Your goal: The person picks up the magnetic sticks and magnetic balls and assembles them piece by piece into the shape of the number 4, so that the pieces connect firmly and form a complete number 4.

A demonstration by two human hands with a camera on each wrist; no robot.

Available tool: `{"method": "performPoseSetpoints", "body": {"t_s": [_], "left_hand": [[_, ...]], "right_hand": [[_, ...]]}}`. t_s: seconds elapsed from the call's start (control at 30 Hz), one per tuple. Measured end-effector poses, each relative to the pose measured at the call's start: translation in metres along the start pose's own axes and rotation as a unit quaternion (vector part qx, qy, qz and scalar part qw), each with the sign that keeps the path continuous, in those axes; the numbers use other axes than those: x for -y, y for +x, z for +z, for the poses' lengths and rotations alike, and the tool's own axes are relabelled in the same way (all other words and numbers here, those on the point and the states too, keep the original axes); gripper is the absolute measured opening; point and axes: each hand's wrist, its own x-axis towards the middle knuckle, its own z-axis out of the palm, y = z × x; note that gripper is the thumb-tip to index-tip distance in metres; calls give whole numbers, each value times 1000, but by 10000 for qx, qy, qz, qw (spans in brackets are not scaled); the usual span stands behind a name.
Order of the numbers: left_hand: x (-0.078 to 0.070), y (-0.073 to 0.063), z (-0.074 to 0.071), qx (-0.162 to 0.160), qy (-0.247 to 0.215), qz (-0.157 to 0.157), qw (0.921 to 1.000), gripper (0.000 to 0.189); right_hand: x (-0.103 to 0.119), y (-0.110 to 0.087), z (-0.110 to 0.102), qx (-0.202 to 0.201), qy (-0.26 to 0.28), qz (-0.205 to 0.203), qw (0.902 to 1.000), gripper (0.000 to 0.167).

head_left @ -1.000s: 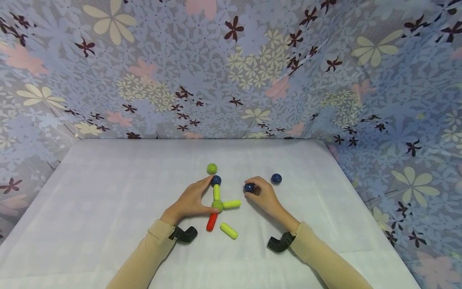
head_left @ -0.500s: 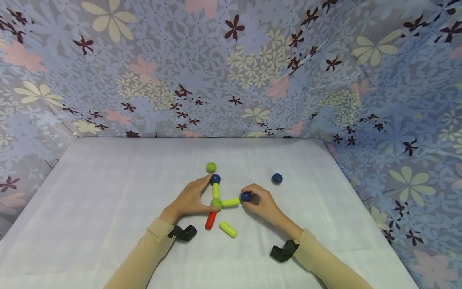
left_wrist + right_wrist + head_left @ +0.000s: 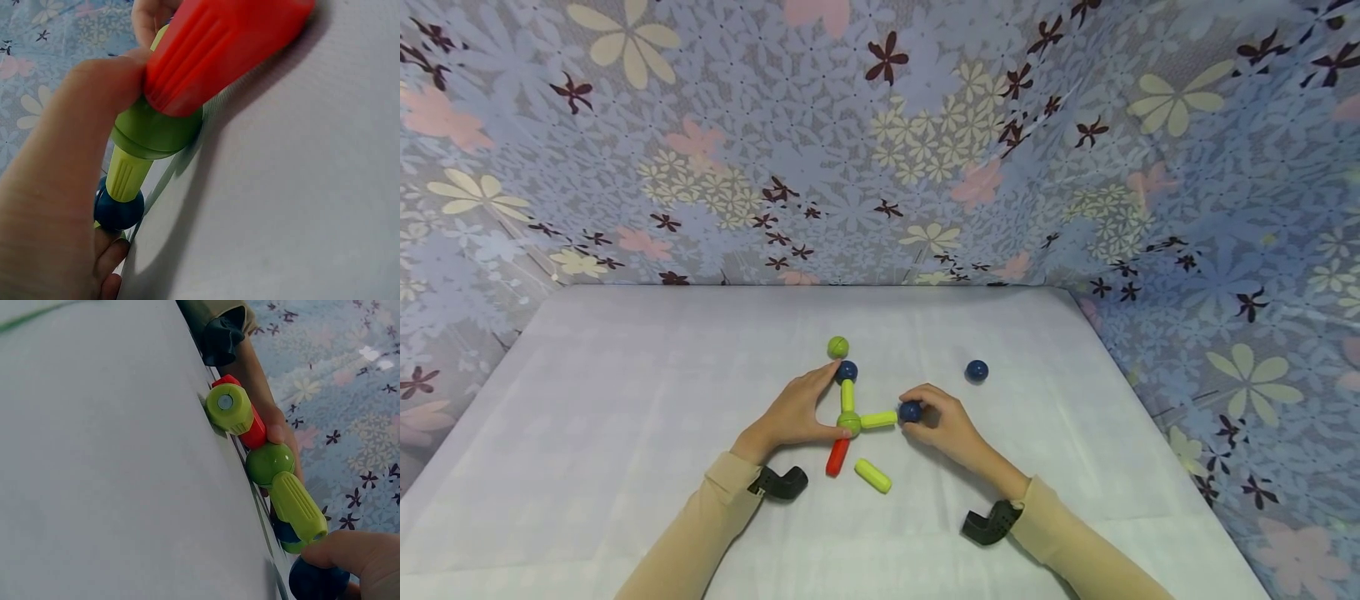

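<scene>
The blue ball (image 3: 910, 412) sits pinched in the curled fingers of the right hand (image 3: 945, 421), and I see it just off the right end of a yellow-green rod (image 3: 878, 419), roughly in line with its long axis, which runs sideways; whether the two touch I can't tell. From the right wrist, one fingertip (image 3: 325, 549) lies close by that rod's end and could get in the way. The left hand (image 3: 792, 414) clamps the joined piece (image 3: 847, 397), thumb on its green ball (image 3: 851, 422), fingers against its far blue ball (image 3: 848, 371). Nearer me are its red rod (image 3: 837, 457) and a loose rod (image 3: 873, 476); beyond, a loose green ball (image 3: 838, 347); farther right, a spare blue ball (image 3: 977, 371) on the table (image 3: 662, 375).
</scene>
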Motion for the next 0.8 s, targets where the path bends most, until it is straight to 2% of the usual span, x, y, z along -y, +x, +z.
{"method": "performPoseSetpoints", "body": {"t_s": [0.23,0.47,0.8], "left_hand": [[-2,0,0,21,-29,-9,10000,110],[-2,-1,1,84,26,-68,9999,109],[-4,-1,-2,92,116,-113,9998,108]], "right_hand": [[-1,-2,3,52,78,-188,9998,34],[-1,-3,4,130,2,-153,9998,31],[1,-1,3,245,-30,-31,9997,34]]}}
